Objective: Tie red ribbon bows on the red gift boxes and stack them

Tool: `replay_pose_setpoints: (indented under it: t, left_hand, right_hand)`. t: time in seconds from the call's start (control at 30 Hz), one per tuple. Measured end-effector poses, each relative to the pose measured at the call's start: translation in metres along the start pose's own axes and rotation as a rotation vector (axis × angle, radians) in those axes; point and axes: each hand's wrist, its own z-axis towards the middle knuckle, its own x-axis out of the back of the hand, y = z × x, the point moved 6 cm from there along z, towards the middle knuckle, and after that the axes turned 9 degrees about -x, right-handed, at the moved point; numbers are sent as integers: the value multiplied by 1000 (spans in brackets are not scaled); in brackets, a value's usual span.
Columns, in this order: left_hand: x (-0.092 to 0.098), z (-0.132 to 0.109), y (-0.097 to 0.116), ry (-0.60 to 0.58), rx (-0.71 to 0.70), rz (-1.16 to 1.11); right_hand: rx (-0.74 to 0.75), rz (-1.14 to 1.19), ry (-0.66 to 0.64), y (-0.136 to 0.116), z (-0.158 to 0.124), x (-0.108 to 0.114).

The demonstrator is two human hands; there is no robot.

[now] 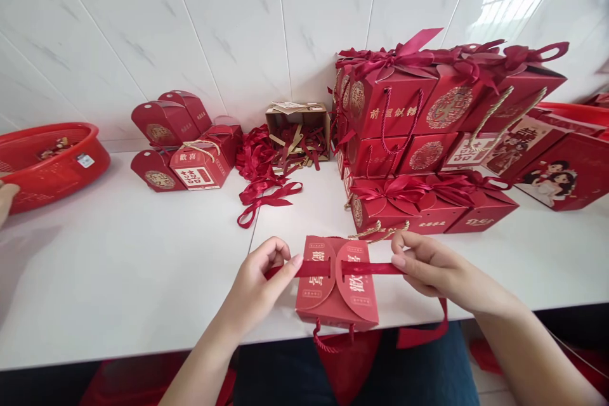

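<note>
A red gift box (337, 304) with curved, overlapping top flaps lies at the table's front edge. A dark red ribbon (366, 268) runs across its top, through slots in the flaps. My left hand (269, 279) pinches the ribbon just left of the box. On the other side, my right hand (425, 266) pinches the ribbon's right part, and its loose end hangs past the table edge. A twisted red cord handle (330, 347) droops from the box's front side.
Stacked red boxes with bows (404, 114) stand behind on the right. Folded boxes (164, 124), a ribbon pile (257, 155) and an open carton (316, 120) line the wall. Another person's hand (6, 200) touches a red basin (61, 168) at far left.
</note>
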Motion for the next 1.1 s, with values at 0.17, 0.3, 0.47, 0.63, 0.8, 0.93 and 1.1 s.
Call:
replay_pose_setpoints:
  t: [0.17, 0.3, 0.47, 0.63, 0.8, 0.93, 1.1]
  left_hand:
    - [12, -2, -20, 208, -84, 150]
    - [26, -28, -19, 496, -230, 328]
    - [-11, -42, -12, -72, -159, 402]
    - [-9, -37, -18, 58, 48, 149]
    - [-5, -21, -24, 340, 73, -700]
    - [-1, -5, -17, 478, 79, -1065]
    - [10, -1, -9, 686, 96, -1120]
  right_hand:
    - [182, -223, 384, 4, -1, 14]
    - [378, -285, 796, 13, -33, 17]
    - [170, -449, 331, 28, -32, -33]
    - [46, -202, 418, 35, -20, -33]
    - [175, 427, 559, 35, -15, -5]
    - [390, 662, 694, 20, -22, 12]
    - [542, 703, 805, 3, -32, 22]
